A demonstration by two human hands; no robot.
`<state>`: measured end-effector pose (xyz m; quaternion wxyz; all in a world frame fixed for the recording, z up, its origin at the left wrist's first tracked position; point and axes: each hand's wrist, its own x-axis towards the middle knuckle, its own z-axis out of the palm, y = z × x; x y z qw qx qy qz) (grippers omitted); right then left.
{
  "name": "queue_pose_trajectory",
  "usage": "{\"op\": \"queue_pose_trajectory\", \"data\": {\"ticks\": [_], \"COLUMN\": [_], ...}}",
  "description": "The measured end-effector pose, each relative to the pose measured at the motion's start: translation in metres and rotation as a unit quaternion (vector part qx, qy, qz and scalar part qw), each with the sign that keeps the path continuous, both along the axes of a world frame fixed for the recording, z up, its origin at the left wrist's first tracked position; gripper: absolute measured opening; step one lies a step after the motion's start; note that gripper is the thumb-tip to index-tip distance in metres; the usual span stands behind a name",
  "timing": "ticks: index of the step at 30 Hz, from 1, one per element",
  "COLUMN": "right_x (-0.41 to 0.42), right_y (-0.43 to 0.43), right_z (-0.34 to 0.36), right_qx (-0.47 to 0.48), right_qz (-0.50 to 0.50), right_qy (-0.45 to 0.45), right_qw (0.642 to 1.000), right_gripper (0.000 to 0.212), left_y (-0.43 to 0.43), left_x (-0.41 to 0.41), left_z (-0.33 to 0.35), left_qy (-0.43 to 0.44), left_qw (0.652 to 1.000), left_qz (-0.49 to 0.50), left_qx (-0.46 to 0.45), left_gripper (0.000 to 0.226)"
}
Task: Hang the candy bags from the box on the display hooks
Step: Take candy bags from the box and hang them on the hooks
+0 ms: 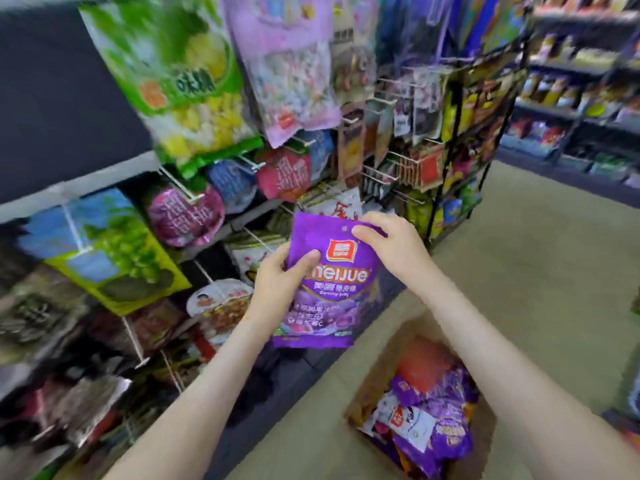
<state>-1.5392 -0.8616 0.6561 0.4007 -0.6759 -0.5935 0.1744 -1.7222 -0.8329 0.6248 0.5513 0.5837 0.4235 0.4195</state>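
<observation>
Shop aisle with a blurred hook display rack. Left hand and right hand both pinch a purple candy bag, apparently below the hooks. Cardboard box holds further bags.

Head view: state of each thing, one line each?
purple bag: upright, held in both hands, not on a hook
left hand: grips the bag's left edge
right hand: pinches the bag's top right corner
box: open, on the floor
bags in box: piled loose
hooks: most carry bags
</observation>
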Motion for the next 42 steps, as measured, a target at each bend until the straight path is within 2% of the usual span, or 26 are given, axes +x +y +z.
{"op": "queue_pose_trajectory", "data": {"ticks": [3, 6, 9, 12, 13, 15, 18, 21, 24, 29, 36, 42], "right_x": [-0.046, -0.091, -0.135, -0.176, -0.189, -0.215, -0.249, -0.271, -0.278, -0.272, -0.267, -0.273], "right_y": [0.020, 0.040, 0.057, 0.071, 0.075, 0.082, 0.089, 0.103, 0.120, 0.150, 0.174, 0.186], "right_z": [0.031, 0.054, 0.074, 0.090, 0.095, 0.105, 0.121, 0.138, 0.156, 0.177, 0.187, 0.186], "right_qx": [0.020, 0.063, 0.135, 0.125, 0.108, 0.068, 0.060, 0.075, 0.099, 0.119, 0.116, 0.127], "right_qz": [0.043, 0.083, 0.071, 0.079, 0.108, 0.175, 0.213, 0.192, 0.153, 0.121, 0.160, 0.178], "right_qy": [0.020, 0.063, 0.136, 0.272, 0.323, 0.410, 0.463, 0.483, 0.493, 0.462, 0.398, 0.370], "right_qw": [0.999, 0.993, 0.979, 0.951, 0.934, 0.892, 0.858, 0.851, 0.851, 0.871, 0.896, 0.903], "right_gripper": [0.014, 0.006, 0.019, 0.044, 0.042, 0.023, 0.012, 0.007, 0.002, 0.004, 0.007, 0.006], "left_y": [0.006, 0.009, 0.012, 0.017, 0.019, 0.023, 0.034, 0.051, 0.073, 0.113, 0.134, 0.138], "left_x": [-0.045, -0.088, -0.126, -0.160, -0.171, -0.191, -0.216, -0.232, -0.237, -0.230, -0.223, -0.227], "left_z": [0.029, 0.053, 0.078, 0.103, 0.112, 0.127, 0.142, 0.157, 0.176, 0.195, 0.200, 0.202], "left_qy": [-0.054, -0.076, -0.103, -0.139, -0.147, -0.159, -0.152, -0.136, -0.110, -0.102, -0.167, -0.167], "left_qw": [0.998, 0.995, 0.986, 0.973, 0.968, 0.962, 0.954, 0.955, 0.967, 0.972, 0.960, 0.955], "left_qz": [0.021, 0.067, 0.122, 0.170, 0.183, 0.199, 0.223, 0.232, 0.202, 0.189, 0.209, 0.219], "left_qx": [-0.023, 0.000, 0.038, 0.074, 0.085, 0.104, 0.126, 0.128, 0.114, 0.095, 0.079, 0.106], "left_gripper": [0.009, 0.010, 0.012, 0.012, 0.012, 0.014, 0.016, 0.016, 0.020, 0.024, 0.025, 0.020]}}
